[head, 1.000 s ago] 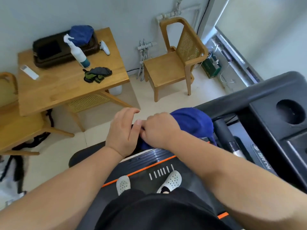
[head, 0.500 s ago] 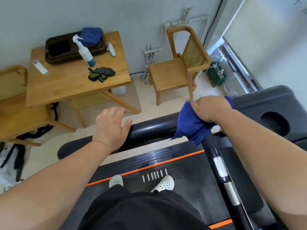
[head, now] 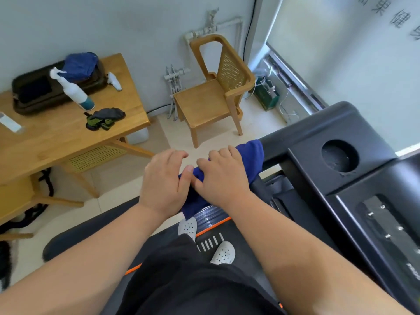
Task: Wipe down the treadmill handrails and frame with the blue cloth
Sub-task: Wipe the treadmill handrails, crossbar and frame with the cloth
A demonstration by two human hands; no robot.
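Two hands on one blue cloth (head: 250,155)

Right hand (head: 223,178) presses it flat over the handrail (head: 281,142) — left hand (head: 163,180) pinches its loose end, fingers curled.

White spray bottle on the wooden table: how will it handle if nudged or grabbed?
The white spray bottle is tall and narrow, so it probably tips if pushed high. It looks like plastic: likely light and unbreakable. Fill level cannot be told. It stands close beside the black tray, which may block a fall that way.
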